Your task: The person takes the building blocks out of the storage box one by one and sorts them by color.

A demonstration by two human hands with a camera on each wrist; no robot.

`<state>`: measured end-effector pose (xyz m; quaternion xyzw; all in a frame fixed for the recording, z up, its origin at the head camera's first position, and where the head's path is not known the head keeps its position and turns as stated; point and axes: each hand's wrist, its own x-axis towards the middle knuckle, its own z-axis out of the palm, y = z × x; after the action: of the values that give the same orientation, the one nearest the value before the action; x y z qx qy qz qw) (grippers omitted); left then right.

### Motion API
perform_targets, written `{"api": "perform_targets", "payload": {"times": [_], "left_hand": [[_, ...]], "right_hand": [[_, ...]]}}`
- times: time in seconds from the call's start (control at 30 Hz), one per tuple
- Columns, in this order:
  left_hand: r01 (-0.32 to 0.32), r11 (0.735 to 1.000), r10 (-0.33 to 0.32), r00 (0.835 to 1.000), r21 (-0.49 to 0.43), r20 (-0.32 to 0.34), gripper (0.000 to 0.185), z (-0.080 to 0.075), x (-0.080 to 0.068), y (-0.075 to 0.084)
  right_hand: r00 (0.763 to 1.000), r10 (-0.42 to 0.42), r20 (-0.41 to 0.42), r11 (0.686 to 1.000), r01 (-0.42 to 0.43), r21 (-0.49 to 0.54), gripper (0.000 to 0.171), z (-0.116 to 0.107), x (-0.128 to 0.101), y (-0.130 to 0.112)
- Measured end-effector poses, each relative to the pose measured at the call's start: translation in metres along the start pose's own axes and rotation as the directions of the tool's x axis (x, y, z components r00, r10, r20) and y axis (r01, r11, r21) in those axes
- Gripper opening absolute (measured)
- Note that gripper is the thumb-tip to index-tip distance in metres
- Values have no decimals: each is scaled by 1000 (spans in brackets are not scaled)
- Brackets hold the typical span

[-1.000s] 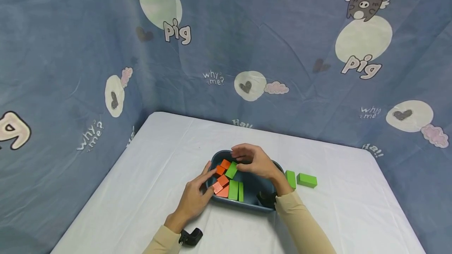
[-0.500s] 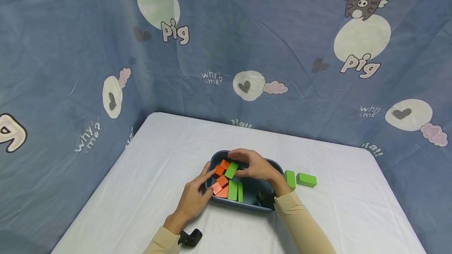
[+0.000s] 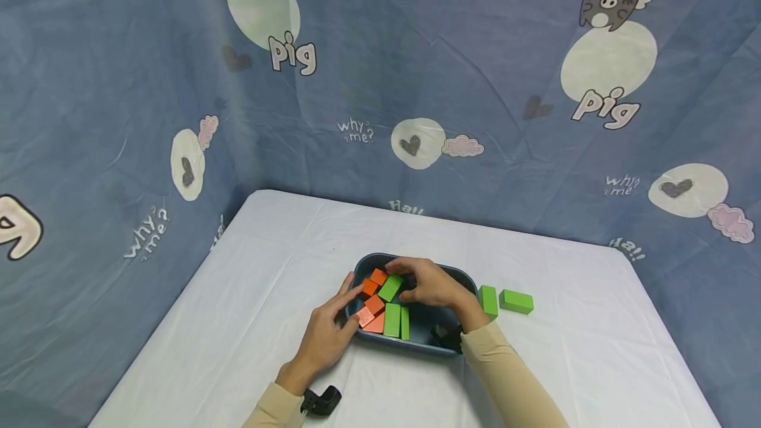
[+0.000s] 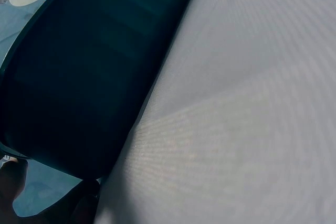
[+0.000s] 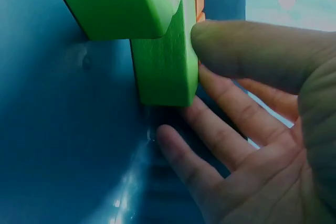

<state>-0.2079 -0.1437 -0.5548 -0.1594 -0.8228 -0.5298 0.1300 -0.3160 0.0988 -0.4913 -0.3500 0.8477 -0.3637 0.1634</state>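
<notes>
A dark blue bin holds orange blocks along its left side. Beside them stand two upright green blocks, and a slanted green block lies toward the back. My right hand reaches into the bin and holds that slanted block, thumb against one face and fingers beyond it. In the right wrist view, the thumb meets the green block. My left hand rests at the bin's left end with fairly straight fingers, fingertips at the rim and outer orange blocks.
Two more green blocks lie on the white tablecloth right of the bin: a near one beside the right forearm and another farther right. A patterned blue curtain hangs behind the table. Black wrist cameras sit on both wrists.
My right hand's fingers have come down and nearer to the slanted green block, which has turned slightly. My left hand and the bin have stayed put.
</notes>
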Motion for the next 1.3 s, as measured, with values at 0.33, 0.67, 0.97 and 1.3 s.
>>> {"api": "perform_targets", "payload": {"times": [0.33, 0.67, 0.97, 1.3], "left_hand": [[3, 1000, -3, 1000, 0, 0, 55, 0, 0, -1], [-14, 1000, 14, 1000, 4, -8, 56, 0, 0, -1], [-24, 1000, 24, 1000, 9, -12, 55, 1, 0, 0], [-15, 1000, 14, 1000, -5, -8, 55, 2, 0, -2]], "right_hand": [[1000, -16, -22, 987, 13, -160, 51, 3, 0, -2], [998, -54, 26, 955, 59, -291, 42, 7, 2, -1], [996, -80, 47, 944, 90, -317, 41, 10, 3, 0], [997, -71, 43, 936, 81, -342, 32, 11, 2, 2]]}}
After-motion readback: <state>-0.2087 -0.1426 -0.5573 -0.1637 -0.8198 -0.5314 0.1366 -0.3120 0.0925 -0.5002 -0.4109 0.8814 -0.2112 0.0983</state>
